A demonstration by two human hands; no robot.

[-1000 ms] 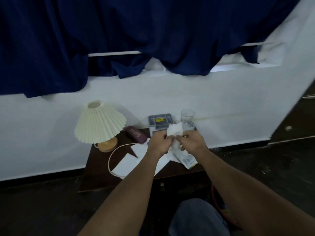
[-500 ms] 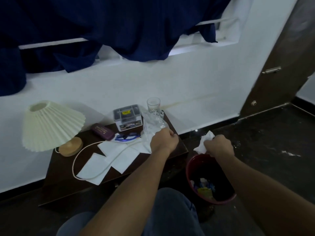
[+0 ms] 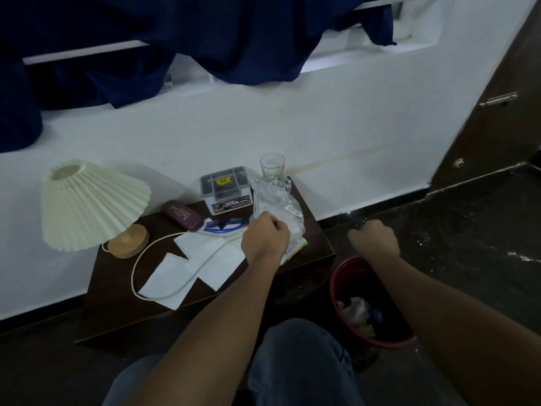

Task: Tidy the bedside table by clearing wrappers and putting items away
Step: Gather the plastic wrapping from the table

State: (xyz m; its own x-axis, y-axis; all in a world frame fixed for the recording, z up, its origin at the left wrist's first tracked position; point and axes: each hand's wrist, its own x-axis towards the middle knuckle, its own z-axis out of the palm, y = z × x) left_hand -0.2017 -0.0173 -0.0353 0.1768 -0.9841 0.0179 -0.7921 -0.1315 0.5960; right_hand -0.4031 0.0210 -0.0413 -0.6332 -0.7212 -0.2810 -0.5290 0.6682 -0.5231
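My left hand (image 3: 265,237) is closed on a clear plastic wrapper (image 3: 273,205) that stands crumpled at the right end of the dark bedside table (image 3: 117,276). My right hand (image 3: 376,240) hovers above the red bin (image 3: 341,278) on the floor to the table's right, fingers curled with nothing visible in them. Crumpled white paper (image 3: 355,309) lies inside the bin. White tissues (image 3: 202,259) lie spread on the table, with blue glasses (image 3: 224,224) behind them. A green-edged packet (image 3: 295,250) pokes out under my left hand.
A pleated cream lamp (image 3: 90,203) stands at the table's left, its cord (image 3: 137,268) looping over the tissues. A purple glasses case (image 3: 181,218), a grey box (image 3: 227,190) and a drinking glass (image 3: 272,168) line the back. My knee (image 3: 295,361) is below.
My right hand carried a crumpled white tissue from the table over to the bin and no longer holds it. My left hand stayed on the plastic wrapper. The view swung right.
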